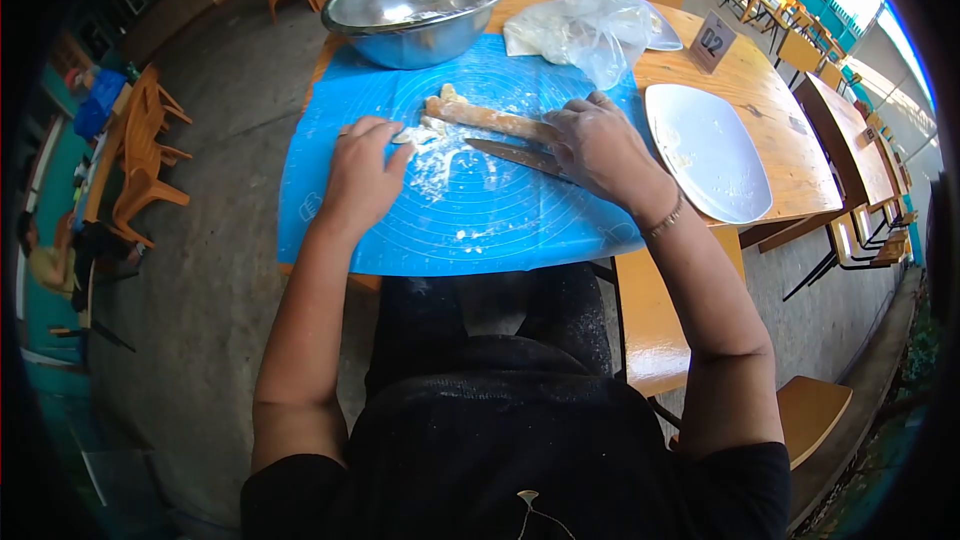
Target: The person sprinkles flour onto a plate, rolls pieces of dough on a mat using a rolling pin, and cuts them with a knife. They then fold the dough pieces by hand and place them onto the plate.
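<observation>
A floury wooden rolling pin (485, 118) lies slantwise on the blue baking mat (330, 175). My right hand (605, 150) is closed around its right end. Just in front of the pin is a knife (515, 154), blade pointing left; its handle is hidden under my right hand. At the left of the flour patch, my left hand (362, 175) has thumb and fingers curled at a small pale piece of dough (405, 135), partly covered by the fingertips. Another bit of dough (450, 95) sits behind the pin's left end. Loose flour (432, 175) is scattered over the mat.
A large steel bowl (418, 15) stands at the back left of the wooden table (790, 165). Beside it are a clear plastic bag (585, 35) and a white plate partly under it. A flour-smeared white plate (710, 155) and a number sign (711, 41) are on the right.
</observation>
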`<state>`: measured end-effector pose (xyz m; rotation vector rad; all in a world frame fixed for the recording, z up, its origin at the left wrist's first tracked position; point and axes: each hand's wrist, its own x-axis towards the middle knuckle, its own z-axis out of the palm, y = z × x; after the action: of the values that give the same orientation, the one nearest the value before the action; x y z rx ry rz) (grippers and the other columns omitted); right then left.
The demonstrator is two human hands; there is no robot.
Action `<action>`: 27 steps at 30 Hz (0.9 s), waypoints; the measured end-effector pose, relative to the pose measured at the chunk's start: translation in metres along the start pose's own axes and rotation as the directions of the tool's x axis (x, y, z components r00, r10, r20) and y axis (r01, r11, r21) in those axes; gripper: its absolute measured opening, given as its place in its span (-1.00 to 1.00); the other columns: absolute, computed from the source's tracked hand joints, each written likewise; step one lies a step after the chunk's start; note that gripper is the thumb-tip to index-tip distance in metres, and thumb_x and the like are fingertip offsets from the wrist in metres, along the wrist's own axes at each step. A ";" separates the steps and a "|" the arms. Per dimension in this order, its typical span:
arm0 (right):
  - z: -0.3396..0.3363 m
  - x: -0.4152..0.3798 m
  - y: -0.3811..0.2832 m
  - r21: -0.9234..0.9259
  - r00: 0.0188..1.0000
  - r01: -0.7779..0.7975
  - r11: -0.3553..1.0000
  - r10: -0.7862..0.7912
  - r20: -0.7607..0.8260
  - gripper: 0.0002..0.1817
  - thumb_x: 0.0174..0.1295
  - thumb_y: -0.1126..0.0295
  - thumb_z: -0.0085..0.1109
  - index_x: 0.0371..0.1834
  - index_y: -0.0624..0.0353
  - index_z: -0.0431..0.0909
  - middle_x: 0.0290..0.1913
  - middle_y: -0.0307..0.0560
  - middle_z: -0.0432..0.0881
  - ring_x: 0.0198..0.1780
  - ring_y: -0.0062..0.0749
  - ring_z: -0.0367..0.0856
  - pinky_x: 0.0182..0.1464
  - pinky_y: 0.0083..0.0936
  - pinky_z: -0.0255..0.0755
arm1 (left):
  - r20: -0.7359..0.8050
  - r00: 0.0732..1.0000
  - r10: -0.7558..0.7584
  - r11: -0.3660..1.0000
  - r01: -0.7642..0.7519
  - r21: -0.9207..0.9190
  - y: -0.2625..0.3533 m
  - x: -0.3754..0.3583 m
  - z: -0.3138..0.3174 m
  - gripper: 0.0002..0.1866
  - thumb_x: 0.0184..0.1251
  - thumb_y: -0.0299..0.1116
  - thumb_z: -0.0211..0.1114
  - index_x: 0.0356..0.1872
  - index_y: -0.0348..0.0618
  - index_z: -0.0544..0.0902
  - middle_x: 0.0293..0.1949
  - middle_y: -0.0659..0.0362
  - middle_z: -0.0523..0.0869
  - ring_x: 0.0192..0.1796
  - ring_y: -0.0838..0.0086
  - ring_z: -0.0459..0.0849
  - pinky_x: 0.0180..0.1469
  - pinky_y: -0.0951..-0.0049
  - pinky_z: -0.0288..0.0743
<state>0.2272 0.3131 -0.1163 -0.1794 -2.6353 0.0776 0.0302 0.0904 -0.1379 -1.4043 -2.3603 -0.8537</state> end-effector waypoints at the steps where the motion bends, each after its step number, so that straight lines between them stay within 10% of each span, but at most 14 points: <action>1: 0.008 0.003 0.000 -0.006 0.999 -0.021 1.000 0.021 0.033 -0.82 0.18 0.41 0.22 -0.19 0.20 0.70 -0.19 0.07 0.66 -0.02 0.04 0.57 0.12 -0.18 0.46 | 0.071 0.997 0.019 0.999 -0.022 0.038 -0.006 0.002 0.003 -0.71 0.32 -0.38 0.32 -0.01 -0.32 0.69 -0.02 -0.03 0.69 0.10 0.09 0.61 0.21 0.22 0.44; 9: 0.011 0.014 -0.015 0.054 0.964 -0.264 0.963 0.263 0.034 -0.82 0.18 0.48 0.08 -0.20 0.23 0.63 -0.17 0.20 0.61 -0.09 0.12 0.61 0.04 -0.10 0.49 | 0.198 0.975 -0.105 0.991 0.086 0.100 -0.011 0.028 0.005 -0.60 0.26 -0.30 0.40 0.06 -0.29 0.67 -0.07 -0.04 0.71 0.09 0.15 0.63 0.19 0.25 0.48; 11: -0.010 0.005 -0.031 0.096 0.955 -0.297 0.950 0.295 0.035 -0.82 0.18 0.45 0.11 -0.20 0.26 0.61 -0.19 0.21 0.61 -0.12 0.14 0.62 0.01 -0.10 0.49 | 0.363 0.894 -0.261 0.937 0.325 -0.127 -0.012 0.036 -0.001 -0.58 0.11 -0.31 0.53 -0.04 -0.31 0.68 -0.14 0.02 0.73 -0.03 0.28 0.70 0.03 0.34 0.57; 15: -0.020 -0.020 -0.058 0.430 0.843 -0.530 0.731 0.399 0.361 -0.78 0.17 0.36 0.17 -0.25 0.33 0.53 -0.28 0.27 0.64 -0.17 0.19 0.63 -0.07 -0.08 0.48 | 0.360 0.908 -0.212 0.913 0.316 -0.258 -0.030 0.042 0.005 -0.56 -0.03 -0.34 0.61 -0.13 -0.33 0.68 -0.18 0.04 0.74 -0.14 0.38 0.71 -0.09 0.42 0.59; 27: 0.001 -0.012 -0.028 0.357 0.826 -0.562 0.746 0.533 0.187 -0.70 0.25 0.29 0.20 -0.18 0.36 0.54 -0.32 0.20 0.62 -0.22 -0.02 0.63 -0.10 -0.19 0.44 | 0.109 0.968 -0.225 0.880 0.250 -0.403 0.024 0.013 0.002 -0.74 0.08 -0.32 0.55 -0.31 -0.27 0.71 -0.28 -0.02 0.77 -0.22 0.25 0.75 -0.17 0.31 0.60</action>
<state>0.2336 0.2833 -0.1205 -0.8204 -2.4767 0.8303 0.0449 0.1095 -0.1250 -1.3035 -2.5355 -1.4749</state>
